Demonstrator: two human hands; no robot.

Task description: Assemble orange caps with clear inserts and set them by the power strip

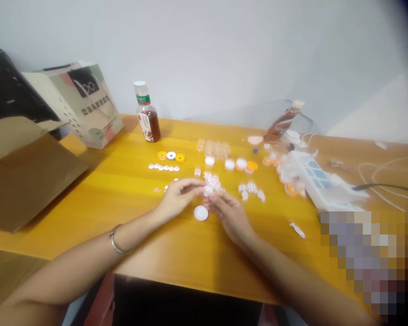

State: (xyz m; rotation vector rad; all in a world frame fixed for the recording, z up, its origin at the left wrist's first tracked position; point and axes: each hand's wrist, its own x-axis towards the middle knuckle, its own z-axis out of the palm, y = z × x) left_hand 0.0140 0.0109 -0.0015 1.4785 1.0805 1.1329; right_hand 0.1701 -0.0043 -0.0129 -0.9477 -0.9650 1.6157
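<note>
My left hand (181,195) and my right hand (230,213) meet over the middle of the table with thumbs and fingers pinched. Whatever lies between the fingertips is small, pale and blurred, and I cannot make it out. Just beyond them is a pile of white openwork plastic pieces (212,181). A round white cap or disc (201,213) lies on the table below the fingertips. More white plastic pieces (251,190) are scattered to the right of my right hand. Left of the pile, small white pieces (163,167) form a row.
Yellow and white rings (171,155), clear cylinders (217,149) and white and orange round parts (240,164) stand farther back. A dark-drink bottle (148,122), tilted bottle (281,123), paper bag (85,104), cardboard box (27,167), white case (309,176) and cables (374,185) surround them.
</note>
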